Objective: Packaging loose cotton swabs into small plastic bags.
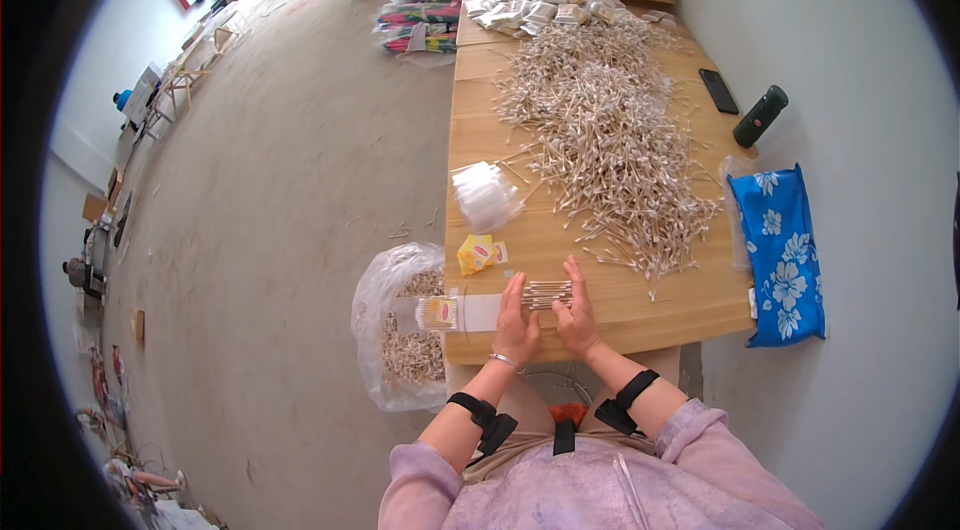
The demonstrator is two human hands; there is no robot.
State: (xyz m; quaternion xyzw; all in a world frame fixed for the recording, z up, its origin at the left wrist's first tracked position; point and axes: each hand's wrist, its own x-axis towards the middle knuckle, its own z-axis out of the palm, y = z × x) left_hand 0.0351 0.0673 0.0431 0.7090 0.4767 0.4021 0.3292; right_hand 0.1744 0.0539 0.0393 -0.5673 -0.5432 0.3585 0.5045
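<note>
Between my two palms a small row of cotton swabs lies lined up sideways at the table's near edge. My left hand presses on the left ends, and my right hand presses on the right ends; the fingers of both point away from me. Beside my left hand is a white strip, and left of it a flat pack of swabs reaches the table's left edge. Farther off, a large loose heap of cotton swabs covers much of the wooden table.
Yellow cards and a stack of clear plastic sleeves lie left of the heap. Filled packets are piled at the far end. Rightward are a phone, dark bottle and blue floral pack. A plastic bag of swabs stands lower left.
</note>
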